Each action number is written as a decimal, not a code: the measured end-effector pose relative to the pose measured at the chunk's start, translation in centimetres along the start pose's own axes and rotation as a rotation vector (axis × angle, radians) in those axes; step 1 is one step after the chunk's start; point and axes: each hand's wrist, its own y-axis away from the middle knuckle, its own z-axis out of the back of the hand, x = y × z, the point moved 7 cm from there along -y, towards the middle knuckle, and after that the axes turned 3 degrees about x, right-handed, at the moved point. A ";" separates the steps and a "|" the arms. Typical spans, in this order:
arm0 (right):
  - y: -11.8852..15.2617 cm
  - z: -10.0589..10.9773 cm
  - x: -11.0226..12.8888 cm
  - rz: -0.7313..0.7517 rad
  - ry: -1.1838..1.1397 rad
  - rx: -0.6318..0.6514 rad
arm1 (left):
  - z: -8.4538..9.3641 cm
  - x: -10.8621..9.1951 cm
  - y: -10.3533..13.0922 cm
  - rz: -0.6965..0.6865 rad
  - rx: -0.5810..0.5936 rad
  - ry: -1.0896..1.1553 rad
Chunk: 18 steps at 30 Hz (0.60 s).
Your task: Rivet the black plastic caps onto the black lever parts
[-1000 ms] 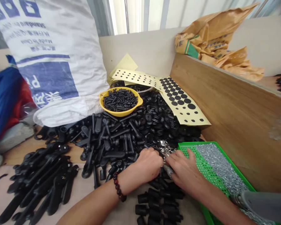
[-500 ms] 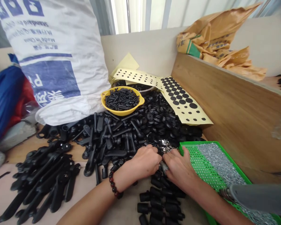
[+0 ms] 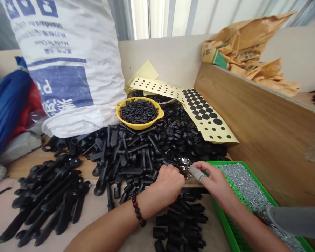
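Blk pcs (image 3: 139, 111) in yellow bowl (image 3: 139, 126); silver bits (image 3: 245, 185) in green tray (image 3: 224, 224); L grip (image 3: 170, 182), R grip (image 3: 214, 177): can't tell.

White sack (image 3: 102, 45), blue printed blocks and lettering. Bowl (image 3: 140, 126) yellow; ridged pieces (image 3: 139, 111) in it black. Sticker sheet (image 3: 212, 129) pale yellow, black dots, large and small. Tray (image 3: 227, 224) green, perforated; small metal parts (image 3: 245, 183) silver-grey. Bead bracelet (image 3: 137, 210) dark red to black. Crumpled bag (image 3: 241, 35) orange-tan, green stripe, dark print. Wooden partition (image 3: 254, 122) brown, grained. Cloth bundle (image 3: 7, 108) blue beside red.
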 end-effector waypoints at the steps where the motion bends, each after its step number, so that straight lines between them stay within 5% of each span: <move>1: 0.0 0.2 0.0 -0.012 -0.070 -0.016 | 0.0 -0.1 0.0 0.001 0.008 0.007; 10: 0.5 1.5 0.4 -0.094 -0.420 -0.175 | 1.3 0.9 -0.5 0.080 0.019 0.227; 18: 0.8 2.3 -0.5 -0.120 -0.555 -0.288 | 4.4 3.0 -3.2 0.057 -0.157 0.601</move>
